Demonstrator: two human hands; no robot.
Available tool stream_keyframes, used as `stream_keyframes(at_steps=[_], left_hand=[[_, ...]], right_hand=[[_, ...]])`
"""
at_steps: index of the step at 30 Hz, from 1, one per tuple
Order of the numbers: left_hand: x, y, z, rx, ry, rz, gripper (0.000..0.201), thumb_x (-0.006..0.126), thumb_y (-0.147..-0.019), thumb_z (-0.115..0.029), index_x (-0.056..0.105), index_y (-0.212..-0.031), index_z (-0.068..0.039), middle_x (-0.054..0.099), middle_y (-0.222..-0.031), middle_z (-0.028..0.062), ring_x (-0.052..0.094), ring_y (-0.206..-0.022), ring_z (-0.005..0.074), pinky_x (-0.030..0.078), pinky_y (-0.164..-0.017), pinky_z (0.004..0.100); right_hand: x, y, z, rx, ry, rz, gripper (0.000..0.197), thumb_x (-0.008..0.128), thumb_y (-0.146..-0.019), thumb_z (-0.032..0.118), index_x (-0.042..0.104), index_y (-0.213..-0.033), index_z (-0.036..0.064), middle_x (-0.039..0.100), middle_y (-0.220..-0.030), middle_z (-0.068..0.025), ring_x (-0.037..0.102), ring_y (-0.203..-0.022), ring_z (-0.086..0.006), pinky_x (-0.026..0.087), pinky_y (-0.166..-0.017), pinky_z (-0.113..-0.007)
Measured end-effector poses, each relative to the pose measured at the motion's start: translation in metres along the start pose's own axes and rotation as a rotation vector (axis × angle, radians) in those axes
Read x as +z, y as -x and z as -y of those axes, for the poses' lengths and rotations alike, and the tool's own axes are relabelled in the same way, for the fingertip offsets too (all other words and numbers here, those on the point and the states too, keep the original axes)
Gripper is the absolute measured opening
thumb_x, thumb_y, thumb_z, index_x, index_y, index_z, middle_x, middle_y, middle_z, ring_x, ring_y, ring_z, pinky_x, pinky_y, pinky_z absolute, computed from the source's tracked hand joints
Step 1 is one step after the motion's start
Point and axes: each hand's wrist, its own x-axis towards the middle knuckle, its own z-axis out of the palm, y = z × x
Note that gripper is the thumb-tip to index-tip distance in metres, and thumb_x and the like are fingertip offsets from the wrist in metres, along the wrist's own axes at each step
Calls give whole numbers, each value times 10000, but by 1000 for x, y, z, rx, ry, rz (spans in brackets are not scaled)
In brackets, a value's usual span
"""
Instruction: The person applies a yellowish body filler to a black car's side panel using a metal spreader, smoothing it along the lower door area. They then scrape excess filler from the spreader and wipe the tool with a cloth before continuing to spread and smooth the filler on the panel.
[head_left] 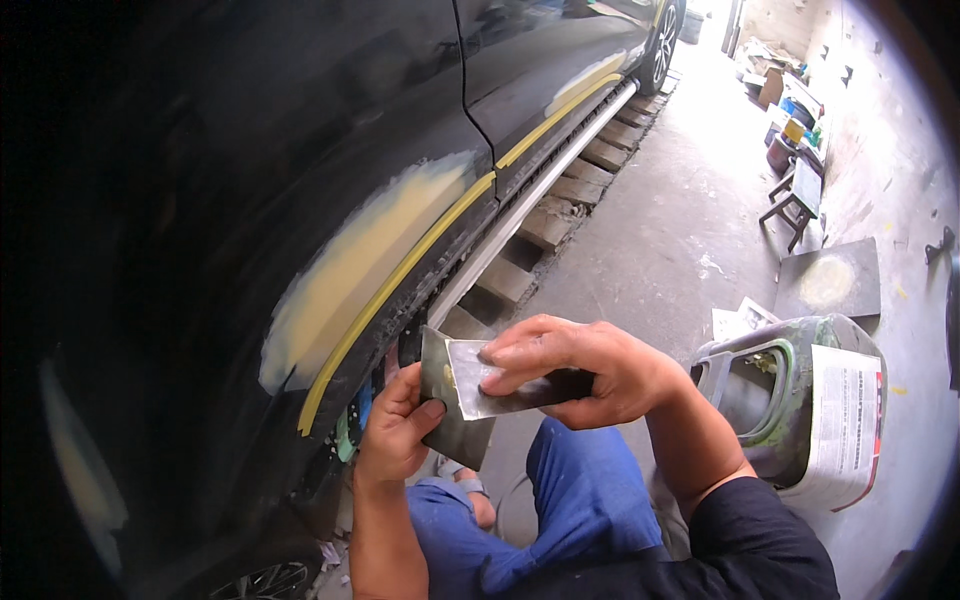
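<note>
Head view: dark plate (462,436) and silver-faced spreader (467,385) overlap beside a black car (300,150).
The left hand (395,435) pinches the plate; the right hand (605,365) clasps the spreader. At right, a labelled, green-smeared jug's (801,400) contents are unclear.

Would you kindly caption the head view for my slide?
Left hand and right hand hold flat plates beside a taped black car.
</note>
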Motion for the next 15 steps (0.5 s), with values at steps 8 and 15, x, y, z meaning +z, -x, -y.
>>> stream_keyframes(at_steps=[8, 15], left_hand=[[12, 0, 3, 9, -58, -4, 404, 550, -932, 28, 485, -1330, 50, 615, -1249, 107, 568, -1154, 156, 408, -1006, 287], [40, -2, 4, 101, -73, -294, 441, 530, -937, 14, 429, -1366, 20, 601, -1250, 130, 572, -1146, 189, 416, -1042, 357]], right_hand=[[-17, 1, -29, 193, 166, 48, 666, 630, -678, -74, 531, -1327, 40, 675, -1210, -84, 585, -1178, -321, 444, -1021, -426], [-4, 14, -23, 207, 509, -337, 547, 663, -717, -25, 595, -1248, 85, 632, -1222, -98, 553, -1205, -295, 426, -1025, -412]])
